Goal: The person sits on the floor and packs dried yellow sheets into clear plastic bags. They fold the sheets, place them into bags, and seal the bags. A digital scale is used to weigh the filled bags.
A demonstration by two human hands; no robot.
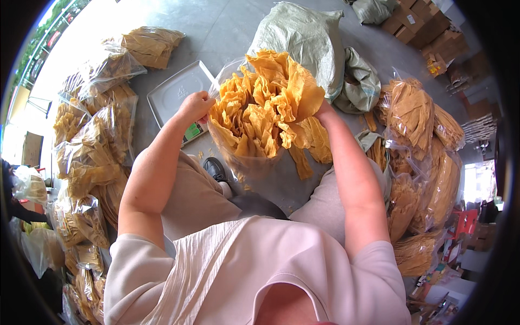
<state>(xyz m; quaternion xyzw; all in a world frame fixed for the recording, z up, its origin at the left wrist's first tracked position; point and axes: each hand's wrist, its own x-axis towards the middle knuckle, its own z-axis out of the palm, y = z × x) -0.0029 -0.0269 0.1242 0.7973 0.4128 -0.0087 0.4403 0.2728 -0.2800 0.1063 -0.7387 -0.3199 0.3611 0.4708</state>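
Note:
A clear plastic bag (248, 162) stands on the floor between my knees, packed with wrinkled yellow-orange dried sheets (260, 122) that rise above its mouth. My left hand (198, 106) pinches the bag's rim at its left side. At the right, my right hand (323, 109) is closed around a bunch of broad dried sheets (302, 87) at the bag's mouth; its fingers are mostly hidden behind them. More long sheets (319, 140) hang below that hand, outside the bag. Just left of the bag lies a grey digital scale (178, 91) with a lit green display.
Filled clear bags of dried sheets are piled at the left (93, 146) and right (426, 162). Beyond the open bag stand a large pale green woven sack (300, 44) and a smaller crumpled one (359, 83). Cardboard boxes (422, 24) are stacked at the far right.

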